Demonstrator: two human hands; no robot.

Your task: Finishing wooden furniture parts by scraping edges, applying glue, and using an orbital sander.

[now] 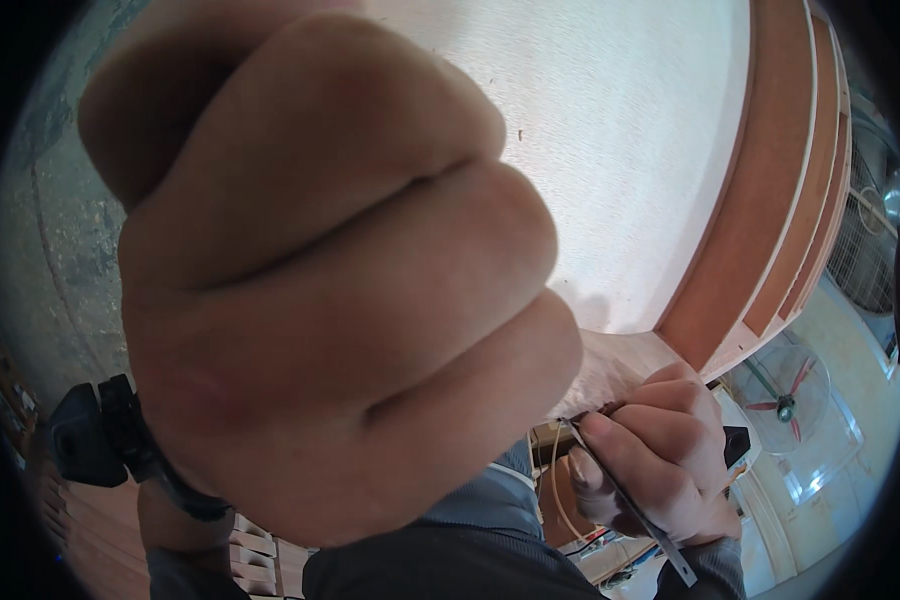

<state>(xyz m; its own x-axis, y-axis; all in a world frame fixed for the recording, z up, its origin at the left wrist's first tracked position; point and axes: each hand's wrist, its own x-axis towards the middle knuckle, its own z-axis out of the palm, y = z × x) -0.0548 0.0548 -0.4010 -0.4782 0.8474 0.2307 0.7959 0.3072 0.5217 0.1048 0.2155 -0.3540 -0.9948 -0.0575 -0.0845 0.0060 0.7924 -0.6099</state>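
Note:
My left hand (pixel 340 260) fills much of the view, very close, curled into a fist with the knuckles facing me. Whatever it may hold is hidden behind the fingers. A black strap with a small block (pixel 92 435) circles that wrist. Lower right, my right hand (pixel 660 455) is closed around a thin, flat metal strip (pixel 633 503) with a small hole near its lower end. The strip slants down toward my right sleeve. Beyond both hands stands a large pale panel (pixel 630 130), partly covered by the left fist.
Reddish-brown wooden boards (pixel 735 205) edge the panel on the right. A fan with red blades (pixel 785 405) and a larger caged fan (pixel 863 245) stand further right. Worn grey floor (pixel 65 240) shows at left, wooden slats (pixel 95 515) lower left. Thin cables (pixel 595 545) lie near my right wrist.

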